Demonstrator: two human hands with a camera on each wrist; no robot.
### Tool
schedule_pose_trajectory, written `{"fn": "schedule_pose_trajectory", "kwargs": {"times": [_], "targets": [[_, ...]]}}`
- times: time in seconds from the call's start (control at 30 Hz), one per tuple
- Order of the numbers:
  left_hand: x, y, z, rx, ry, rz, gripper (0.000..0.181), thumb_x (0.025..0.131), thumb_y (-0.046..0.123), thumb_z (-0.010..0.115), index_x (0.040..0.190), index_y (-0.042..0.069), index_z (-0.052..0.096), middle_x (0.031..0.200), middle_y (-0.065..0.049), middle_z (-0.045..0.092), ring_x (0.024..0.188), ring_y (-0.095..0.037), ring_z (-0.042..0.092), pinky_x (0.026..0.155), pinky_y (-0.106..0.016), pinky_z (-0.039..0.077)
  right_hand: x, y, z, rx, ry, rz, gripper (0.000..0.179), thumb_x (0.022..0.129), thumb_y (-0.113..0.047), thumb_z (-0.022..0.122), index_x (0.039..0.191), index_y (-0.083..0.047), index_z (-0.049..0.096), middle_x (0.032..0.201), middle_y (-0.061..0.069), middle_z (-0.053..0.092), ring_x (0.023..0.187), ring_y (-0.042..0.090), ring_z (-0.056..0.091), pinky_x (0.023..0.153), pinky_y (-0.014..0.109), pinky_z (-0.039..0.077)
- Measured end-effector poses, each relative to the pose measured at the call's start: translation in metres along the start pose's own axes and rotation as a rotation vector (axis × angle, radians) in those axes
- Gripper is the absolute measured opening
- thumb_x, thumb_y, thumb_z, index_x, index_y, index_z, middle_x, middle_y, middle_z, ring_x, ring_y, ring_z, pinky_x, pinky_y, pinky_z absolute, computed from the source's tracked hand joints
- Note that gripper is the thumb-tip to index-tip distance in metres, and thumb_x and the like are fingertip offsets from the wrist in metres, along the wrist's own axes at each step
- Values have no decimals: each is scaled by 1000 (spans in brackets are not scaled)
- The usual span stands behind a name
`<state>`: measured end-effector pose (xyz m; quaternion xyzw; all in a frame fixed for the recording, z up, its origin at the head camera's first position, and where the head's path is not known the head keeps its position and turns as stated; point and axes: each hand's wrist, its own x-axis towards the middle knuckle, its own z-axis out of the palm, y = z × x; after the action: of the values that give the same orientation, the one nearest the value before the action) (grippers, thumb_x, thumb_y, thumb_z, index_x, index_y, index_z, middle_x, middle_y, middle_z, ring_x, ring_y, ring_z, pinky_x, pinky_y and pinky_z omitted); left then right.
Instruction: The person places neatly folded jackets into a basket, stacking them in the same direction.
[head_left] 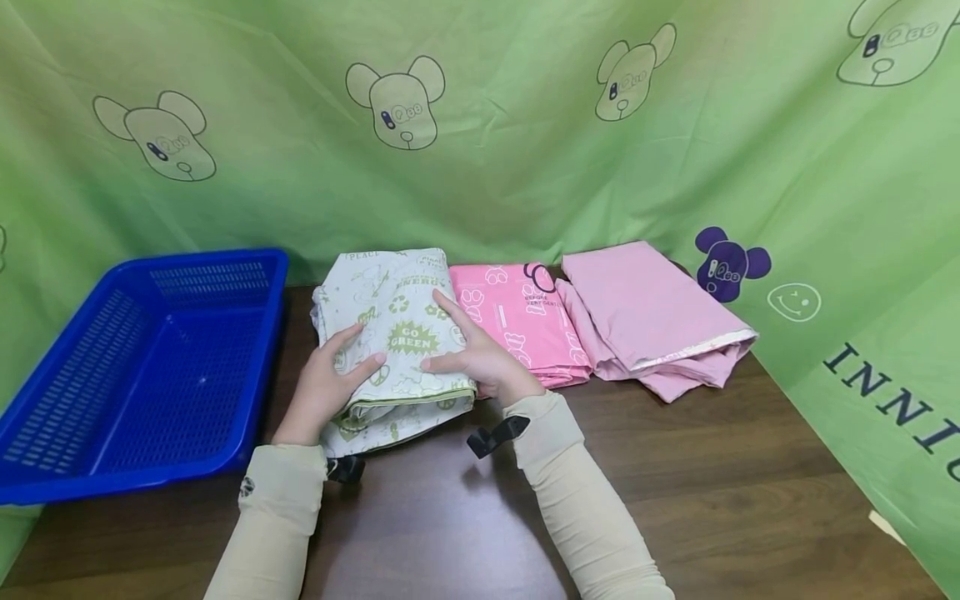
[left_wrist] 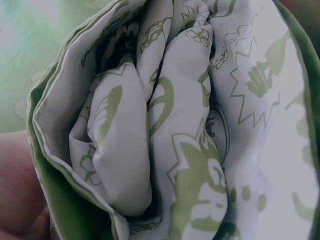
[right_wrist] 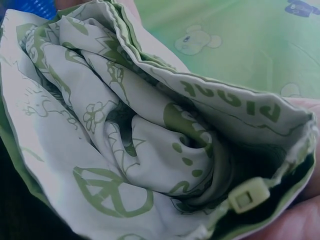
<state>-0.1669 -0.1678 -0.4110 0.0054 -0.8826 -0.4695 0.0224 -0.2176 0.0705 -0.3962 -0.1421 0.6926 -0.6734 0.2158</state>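
Observation:
A folded white printed cloth with green lettering and green edging sits between both hands in the head view. My left hand grips its left side, thumb on top. My right hand holds the right side, its thumb and fingers spread over the upper face. The fingers beneath are hidden. Up close in the left wrist view, the near end of the cloth gapes, with rolled layers inside. The right wrist view shows a small pale plastic buckle at one corner of the opening.
A blue perforated basket stands on the left. Right of the white cloth lie a folded bright pink cloth with white drawings and a folded pale pink cloth. A green printed curtain hangs behind the brown wooden table.

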Motion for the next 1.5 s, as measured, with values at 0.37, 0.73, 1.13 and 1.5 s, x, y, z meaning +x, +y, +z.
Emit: {"fn": "schedule_pose_trajectory", "kwargs": {"times": [0.37, 0.73, 1.13, 1.5], "targets": [[-7, 16, -7, 34, 24, 12, 67, 95, 37, 72, 151, 10, 48, 157, -16, 41, 147, -40, 30, 118, -57, 25, -9, -9, -4, 41, -26, -11, 105, 83, 8, 75, 158, -48, 27, 168, 0, 15, 139, 31, 42, 94, 40, 55], [-17, 30, -18, 33, 20, 11, 66, 95, 38, 73, 151, 12, 50, 157, -18, 40, 147, -40, 30, 116, -60, 27, -12, -17, -2, 43, -29, -70, 104, 82, 9, 75, 158, -44, 27, 169, -2, 6, 124, 26, 54, 86, 34, 58], [-26, 41, -34, 10, 57, 55, 68, 90, 39, 78, 147, 12, 54, 155, -18, 43, 146, -38, 33, 116, -59, 28, -17, -24, 5, 216, -56, -71, 102, 85, 15, 68, 156, -47, 30, 155, 8, 39, 97, 24, 70, 82, 36, 60], [-35, 48, -57, 22, 61, 51, 73, 85, 40, 82, 147, 12, 55, 154, -18, 44, 145, -37, 35, 115, -59, 29, -18, -24, 19, 331, -75, -64, 99, 89, 15, 64, 155, -50, 31, 137, 23, 54, 87, 24, 72, 76, 38, 61]]}}
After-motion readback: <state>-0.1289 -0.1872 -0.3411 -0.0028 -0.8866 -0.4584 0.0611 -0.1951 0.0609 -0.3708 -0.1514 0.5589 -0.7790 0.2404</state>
